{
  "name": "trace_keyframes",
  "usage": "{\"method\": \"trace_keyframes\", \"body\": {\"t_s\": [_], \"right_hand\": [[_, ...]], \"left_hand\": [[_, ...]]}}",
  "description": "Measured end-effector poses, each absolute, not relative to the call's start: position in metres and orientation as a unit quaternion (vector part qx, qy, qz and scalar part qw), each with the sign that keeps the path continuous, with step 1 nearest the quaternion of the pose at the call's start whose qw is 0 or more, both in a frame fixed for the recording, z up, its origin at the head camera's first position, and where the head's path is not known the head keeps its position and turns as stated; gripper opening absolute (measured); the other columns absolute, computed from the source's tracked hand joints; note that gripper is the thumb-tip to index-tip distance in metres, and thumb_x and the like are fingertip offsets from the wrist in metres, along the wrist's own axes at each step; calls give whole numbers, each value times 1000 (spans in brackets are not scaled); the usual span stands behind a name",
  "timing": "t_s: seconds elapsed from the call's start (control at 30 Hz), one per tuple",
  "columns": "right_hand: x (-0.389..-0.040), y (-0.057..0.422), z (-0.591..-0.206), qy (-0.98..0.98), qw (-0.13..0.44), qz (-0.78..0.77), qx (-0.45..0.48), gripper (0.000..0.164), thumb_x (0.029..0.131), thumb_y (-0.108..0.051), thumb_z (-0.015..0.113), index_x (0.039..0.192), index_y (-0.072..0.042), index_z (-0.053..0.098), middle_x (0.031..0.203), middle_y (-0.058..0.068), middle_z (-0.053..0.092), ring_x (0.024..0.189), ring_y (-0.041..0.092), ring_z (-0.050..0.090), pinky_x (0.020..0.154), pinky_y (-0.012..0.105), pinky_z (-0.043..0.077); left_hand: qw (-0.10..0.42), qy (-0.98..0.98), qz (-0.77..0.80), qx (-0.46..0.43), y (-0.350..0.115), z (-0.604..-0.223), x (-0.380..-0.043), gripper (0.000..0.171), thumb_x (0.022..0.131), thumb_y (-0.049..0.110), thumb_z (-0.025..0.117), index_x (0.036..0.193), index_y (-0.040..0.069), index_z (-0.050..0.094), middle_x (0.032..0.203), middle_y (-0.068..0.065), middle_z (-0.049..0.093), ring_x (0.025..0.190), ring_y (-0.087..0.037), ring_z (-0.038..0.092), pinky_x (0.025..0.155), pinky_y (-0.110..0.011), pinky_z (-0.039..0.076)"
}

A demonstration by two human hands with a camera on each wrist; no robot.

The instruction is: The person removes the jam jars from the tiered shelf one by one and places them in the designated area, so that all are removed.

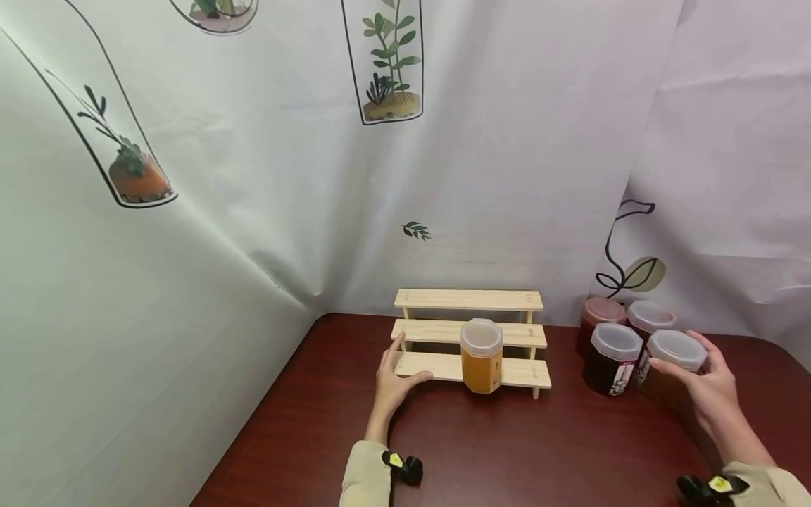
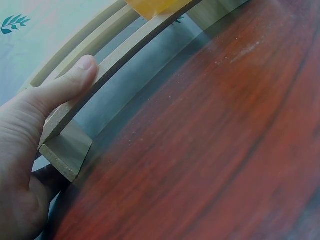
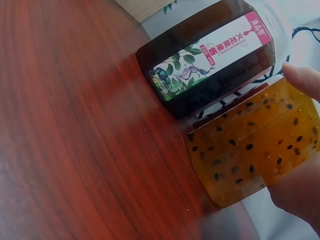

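Observation:
My right hand (image 1: 712, 384) grips a clear jar (image 3: 250, 145) of orange jam with black seeds, thumb and fingers about its upper part near the whitish lid. Right beside it stands a dark jam jar (image 3: 205, 60) with a white and pink label. At the left end of a three-step wooden rack (image 1: 469, 299), my left hand (image 1: 391, 384) holds the frame. Its thumb (image 2: 75, 82) lies along the front step, while its other fingers are mostly hidden in the left wrist view. A yellow-orange jar (image 1: 481, 366) with a frosted lid is upright on the front step.
Two more jars, one with a reddish lid (image 1: 603, 310) and one with a pale lid (image 1: 650, 315), stand behind the right-hand pair. The dark red wooden table (image 1: 507, 451) meets a white plant-print curtain (image 1: 519, 176) close behind the rack.

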State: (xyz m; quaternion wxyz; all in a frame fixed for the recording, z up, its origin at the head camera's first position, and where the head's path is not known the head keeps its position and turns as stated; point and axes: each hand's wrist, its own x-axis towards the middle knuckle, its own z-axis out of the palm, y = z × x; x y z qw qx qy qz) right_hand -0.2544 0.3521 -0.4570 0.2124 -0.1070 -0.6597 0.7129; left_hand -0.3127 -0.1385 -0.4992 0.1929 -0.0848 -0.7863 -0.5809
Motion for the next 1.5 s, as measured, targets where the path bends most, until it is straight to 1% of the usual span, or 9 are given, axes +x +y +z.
{"method": "trace_keyframes", "body": {"t_s": [0.3, 0.47, 0.57, 0.67, 0.83, 0.97, 1.07, 1.37, 1.5], "right_hand": [[-251, 358, -456, -694, 190, 687, -103, 75, 83, -7, 75, 139, -40, 37, 103, -26, 44, 87, -15, 43, 69, 0, 36], [-249, 365, -457, -636, 180, 749, -42, 59, 87, -1, 68, 127, -37, 45, 99, -29, 54, 86, -15, 50, 71, 1, 39], [-251, 372, -454, -565, 170, 807, 22, 51, 89, 6, 60, 122, -33, 51, 98, -23, 65, 89, -11, 58, 74, 3, 43], [-258, 383, -453, -533, 160, 829, 57, 53, 92, 7, 55, 128, -31, 51, 104, -20, 68, 97, -9, 60, 98, 4, 34], [-275, 393, -447, -553, 207, 802, 92, 61, 93, 8, 53, 143, -24, 43, 119, -19, 66, 108, -9, 59, 107, 3, 20], [-268, 370, -414, -508, 205, 819, 171, 55, 94, 14, 46, 142, -13, 45, 124, -7, 67, 113, 0, 60, 97, 7, 38], [-260, 343, -393, -488, 174, 826, 224, 52, 95, 16, 39, 139, -11, 48, 125, -3, 67, 114, 3, 61, 93, 10, 43], [-260, 278, -384, -542, 131, 792, 249, 48, 98, 10, 38, 140, -13, 46, 129, -7, 64, 119, 0, 58, 100, 10, 39], [-267, 253, -384, -570, 120, 776, 243, 46, 99, 6, 43, 141, -13, 43, 130, -9, 62, 120, -1, 57, 94, 10, 41]], "left_hand": [[188, -790, -577, -85, -137, -501, -313, 95, 63, 22, 92, 146, 30, 46, 136, -11, 54, 131, -32, 48, 106, -57, 37], [185, -791, -577, -86, -136, -502, -313, 95, 64, 21, 92, 146, 30, 45, 138, -11, 53, 133, -34, 46, 107, -60, 36], [185, -792, -575, -86, -136, -502, -312, 95, 64, 22, 92, 146, 30, 45, 139, -11, 52, 134, -34, 45, 107, -60, 36], [190, -794, -571, -86, -137, -501, -312, 95, 63, 23, 92, 146, 30, 45, 137, -12, 53, 133, -35, 46, 106, -60, 37], [194, -798, -565, -84, -138, -501, -312, 96, 63, 25, 93, 146, 29, 46, 137, -12, 54, 132, -35, 47, 106, -59, 38], [188, -798, -568, -79, -139, -501, -313, 95, 63, 25, 93, 146, 31, 46, 137, -11, 53, 133, -34, 46, 107, -59, 36], [188, -798, -568, -79, -140, -500, -312, 95, 63, 25, 92, 146, 31, 45, 138, -11, 53, 134, -34, 46, 108, -59, 36], [179, -801, -566, -80, -140, -501, -309, 95, 64, 26, 92, 147, 31, 44, 142, -12, 50, 137, -37, 42, 107, -63, 35], [183, -799, -567, -79, -139, -500, -310, 95, 65, 26, 91, 147, 33, 44, 143, -11, 50, 137, -37, 42, 108, -62, 34]]}}
